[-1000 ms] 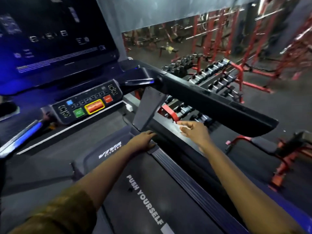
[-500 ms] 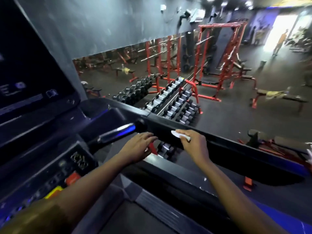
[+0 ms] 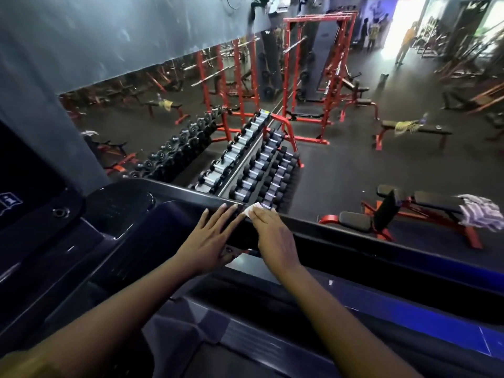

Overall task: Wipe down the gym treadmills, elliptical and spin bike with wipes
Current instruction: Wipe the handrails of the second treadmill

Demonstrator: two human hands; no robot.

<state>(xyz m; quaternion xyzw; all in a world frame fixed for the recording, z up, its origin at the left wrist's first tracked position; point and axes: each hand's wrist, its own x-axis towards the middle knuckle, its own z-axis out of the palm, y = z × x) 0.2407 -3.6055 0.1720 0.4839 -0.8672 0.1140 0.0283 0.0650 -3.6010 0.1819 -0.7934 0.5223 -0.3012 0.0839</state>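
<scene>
I stand on a black treadmill whose right handrail (image 3: 354, 241) runs across the middle of the view. My right hand (image 3: 274, 238) lies flat on top of the rail, pressing a small white wipe (image 3: 252, 209) under its fingertips. My left hand (image 3: 211, 241) rests beside it on the same rail, fingers spread and flat, holding nothing. The two hands almost touch at the fingertips. The console screen (image 3: 16, 186) shows only at the far left edge.
Beyond the rail stand a dumbbell rack (image 3: 253, 162) against a wall mirror, red squat racks (image 3: 319, 77), and benches (image 3: 409, 129), one with a striped cloth (image 3: 480, 214). People stand far off near a bright doorway (image 3: 403, 25). The treadmill side rail (image 3: 272, 339) lies below.
The view has swung up and right, away from the console buttons. Both hands rose from the deck's side rail onto the handrail, and the right hand now presses the wipe on the rail's top.
</scene>
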